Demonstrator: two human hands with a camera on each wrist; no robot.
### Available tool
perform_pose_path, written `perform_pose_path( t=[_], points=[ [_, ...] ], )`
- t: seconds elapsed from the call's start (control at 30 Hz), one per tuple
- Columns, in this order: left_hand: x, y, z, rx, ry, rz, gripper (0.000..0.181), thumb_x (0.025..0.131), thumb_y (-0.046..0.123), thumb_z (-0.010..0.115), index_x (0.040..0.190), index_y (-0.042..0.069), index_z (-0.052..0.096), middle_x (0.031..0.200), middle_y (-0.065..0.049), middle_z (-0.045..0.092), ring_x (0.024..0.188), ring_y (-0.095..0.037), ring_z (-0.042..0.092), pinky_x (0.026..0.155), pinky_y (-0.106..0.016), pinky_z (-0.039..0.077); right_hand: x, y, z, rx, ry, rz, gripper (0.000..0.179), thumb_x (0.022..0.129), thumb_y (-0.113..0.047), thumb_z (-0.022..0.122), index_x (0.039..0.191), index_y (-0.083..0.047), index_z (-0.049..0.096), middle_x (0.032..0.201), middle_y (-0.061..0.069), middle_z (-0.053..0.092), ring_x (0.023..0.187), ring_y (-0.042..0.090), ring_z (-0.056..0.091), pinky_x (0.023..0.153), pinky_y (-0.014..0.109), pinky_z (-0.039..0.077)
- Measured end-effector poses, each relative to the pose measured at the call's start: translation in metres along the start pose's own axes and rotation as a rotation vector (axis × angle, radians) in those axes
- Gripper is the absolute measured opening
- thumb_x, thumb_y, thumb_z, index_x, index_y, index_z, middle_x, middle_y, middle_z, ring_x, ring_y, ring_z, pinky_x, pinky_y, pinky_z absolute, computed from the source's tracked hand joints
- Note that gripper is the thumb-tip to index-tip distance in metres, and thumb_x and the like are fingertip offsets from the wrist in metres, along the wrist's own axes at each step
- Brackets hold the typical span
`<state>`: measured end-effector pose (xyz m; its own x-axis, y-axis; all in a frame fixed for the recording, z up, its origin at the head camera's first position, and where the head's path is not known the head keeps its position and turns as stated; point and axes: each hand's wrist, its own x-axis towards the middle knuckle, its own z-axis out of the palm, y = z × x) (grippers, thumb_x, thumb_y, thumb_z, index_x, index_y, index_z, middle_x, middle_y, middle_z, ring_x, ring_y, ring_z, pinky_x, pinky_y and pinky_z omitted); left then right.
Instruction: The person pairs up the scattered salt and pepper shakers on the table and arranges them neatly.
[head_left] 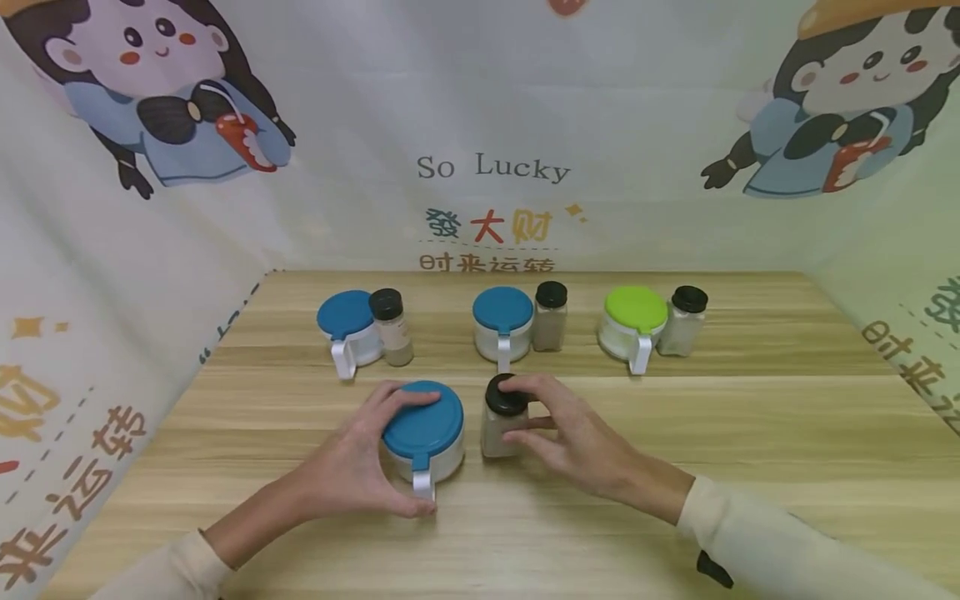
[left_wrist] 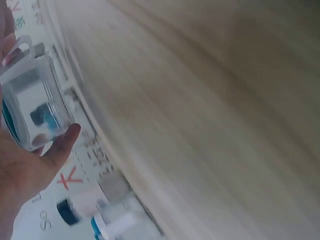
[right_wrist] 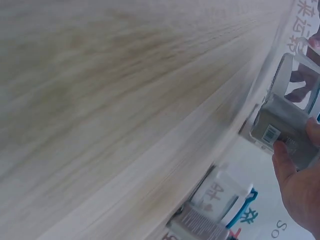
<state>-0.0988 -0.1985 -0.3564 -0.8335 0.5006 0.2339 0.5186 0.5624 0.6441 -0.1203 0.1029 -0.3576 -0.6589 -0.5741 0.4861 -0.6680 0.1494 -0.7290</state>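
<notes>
In the head view, my left hand [head_left: 341, 467] grips a clear seasoning pot [head_left: 426, 425] with a blue lid and white handle. Its fingers reach over the lid's left and far side, and the thumb lies by the handle. Just to the right, my right hand [head_left: 588, 442] holds a spice jar [head_left: 501, 433] with a black lid and greyish contents. One finger touches the lid while the thumb presses the jar's side. A small gap separates pot and jar. The right wrist view shows a barcode label on the jar [right_wrist: 285, 127]. Some right fingers are hidden.
Along the back stand a blue-lidded pot [head_left: 348, 321] with a spice jar [head_left: 393, 329], another blue-lidded pot [head_left: 502, 317] with a jar [head_left: 551, 321], and a green-lidded pot [head_left: 634, 317] with a jar [head_left: 681, 325]. Printed cloth [head_left: 345, 225] surrounds the wooden table [head_left: 750, 442].
</notes>
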Motion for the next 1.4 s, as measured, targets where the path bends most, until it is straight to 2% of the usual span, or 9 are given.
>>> perform_pose_path(
  t=[0.17, 0.37, 0.47, 0.87, 1.1, 1.27, 1.4],
  points=[
    [0.009, 0.007, 0.011, -0.004, -0.007, 0.028, 0.102, 0.062, 0.047, 0.097, 0.148, 0.038, 0.042, 0.145, 0.001, 0.038, 0.125, -0.026, 0.051, 0.101, -0.051, 0.047, -0.009, 0.000, -0.008, 0.027, 0.011, 0.033, 0.059, 0.087, 0.011, 0.074, 0.140, -0.003, 0.050, 0.136, 0.013, 0.053, 0.124, 0.028, 0.055, 0.088, 0.032, 0.056],
    [0.026, 0.017, 0.027, 0.002, -0.023, 0.065, 0.103, 0.062, 0.048, 0.096, 0.149, 0.038, 0.041, 0.143, 0.003, 0.039, 0.125, -0.021, 0.051, 0.102, -0.046, 0.047, -0.030, 0.002, -0.017, 0.015, 0.082, -0.001, 0.063, 0.083, 0.018, 0.073, 0.138, -0.002, 0.051, 0.133, 0.015, 0.054, 0.120, 0.029, 0.057, 0.087, 0.032, 0.056],
    [0.032, 0.024, 0.032, 0.000, -0.043, 0.079, 0.103, 0.063, 0.051, 0.095, 0.149, 0.037, 0.041, 0.143, 0.002, 0.038, 0.125, -0.022, 0.051, 0.102, -0.045, 0.047, -0.038, 0.000, -0.020, -0.002, 0.095, 0.010, 0.063, 0.083, 0.017, 0.074, 0.138, -0.004, 0.051, 0.134, 0.014, 0.054, 0.120, 0.028, 0.057, 0.086, 0.032, 0.056],
    [0.056, 0.046, 0.044, -0.010, -0.062, 0.129, 0.102, 0.064, 0.048, 0.096, 0.149, 0.034, 0.042, 0.146, -0.002, 0.037, 0.128, -0.022, 0.050, 0.102, -0.043, 0.047, -0.046, -0.011, -0.044, -0.073, 0.137, 0.007, 0.068, 0.079, 0.021, 0.075, 0.138, -0.006, 0.053, 0.132, 0.013, 0.056, 0.119, 0.025, 0.059, 0.084, 0.031, 0.057],
    [0.071, 0.052, 0.058, -0.001, -0.054, 0.152, 0.103, 0.062, 0.049, 0.096, 0.149, 0.035, 0.042, 0.143, -0.001, 0.037, 0.125, -0.021, 0.052, 0.101, -0.042, 0.048, -0.057, -0.014, -0.057, -0.108, 0.136, 0.078, 0.064, 0.084, 0.016, 0.074, 0.140, -0.006, 0.051, 0.136, 0.015, 0.054, 0.121, 0.030, 0.057, 0.086, 0.030, 0.056],
    [0.084, 0.059, 0.077, 0.001, -0.079, 0.177, 0.103, 0.063, 0.049, 0.096, 0.149, 0.030, 0.042, 0.145, -0.003, 0.036, 0.125, -0.022, 0.052, 0.101, -0.039, 0.048, -0.072, -0.014, -0.070, -0.168, 0.131, 0.120, 0.064, 0.083, 0.016, 0.074, 0.139, -0.006, 0.050, 0.135, 0.013, 0.054, 0.122, 0.022, 0.055, 0.085, 0.031, 0.057],
    [0.095, 0.067, 0.086, 0.002, -0.104, 0.177, 0.103, 0.065, 0.045, 0.096, 0.150, 0.027, 0.042, 0.145, -0.006, 0.038, 0.125, -0.024, 0.053, 0.101, -0.039, 0.048, -0.080, -0.011, -0.082, -0.196, 0.114, 0.132, 0.064, 0.085, 0.016, 0.074, 0.139, -0.007, 0.048, 0.136, 0.012, 0.053, 0.123, 0.013, 0.053, 0.085, 0.032, 0.057]
  ],
)
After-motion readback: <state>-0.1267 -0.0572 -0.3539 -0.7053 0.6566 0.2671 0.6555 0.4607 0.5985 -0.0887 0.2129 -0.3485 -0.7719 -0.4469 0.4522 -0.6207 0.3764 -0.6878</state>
